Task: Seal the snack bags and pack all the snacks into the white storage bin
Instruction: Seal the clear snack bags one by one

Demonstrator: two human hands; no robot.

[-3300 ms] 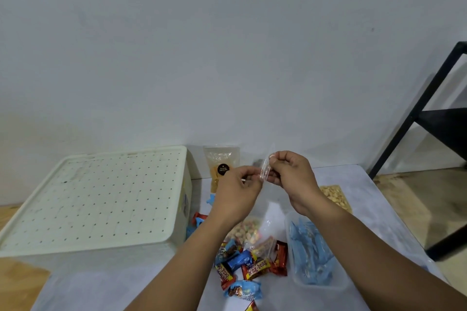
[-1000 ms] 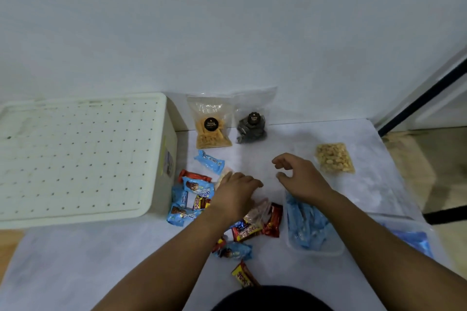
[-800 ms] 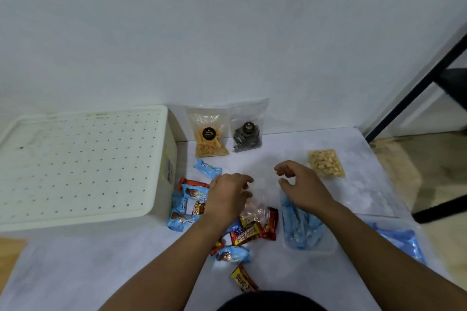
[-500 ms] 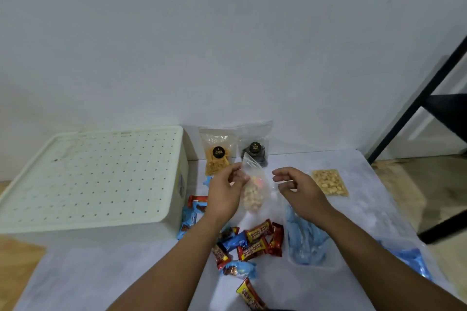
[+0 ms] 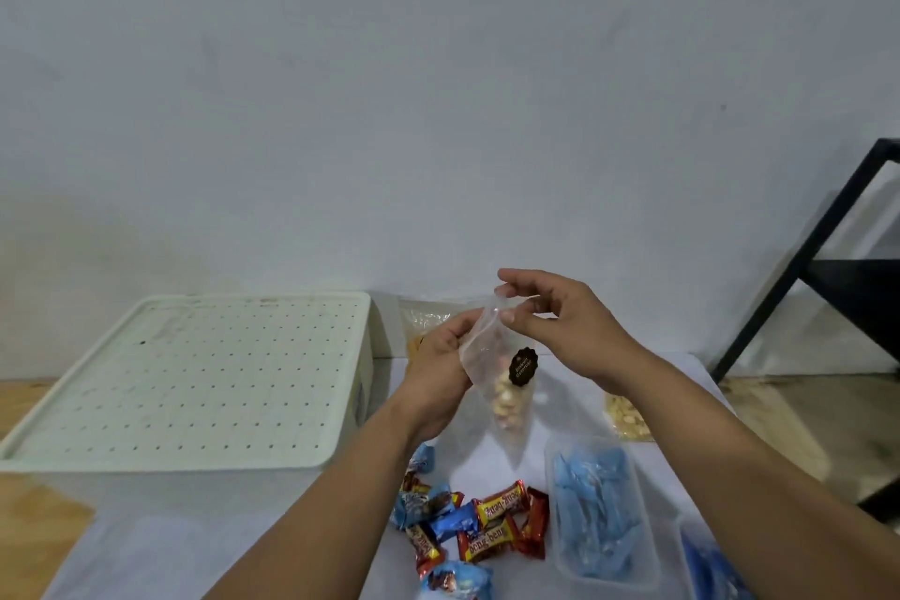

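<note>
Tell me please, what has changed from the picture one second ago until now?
The left hand picked a clear snack bag up from the table and lifted it; it now hangs in the air. The right hand rose from the table and pinches the bag's top edge. The white storage bin kept its lid on, and the wrapped candies and the tub of blue packets stayed put.
</note>
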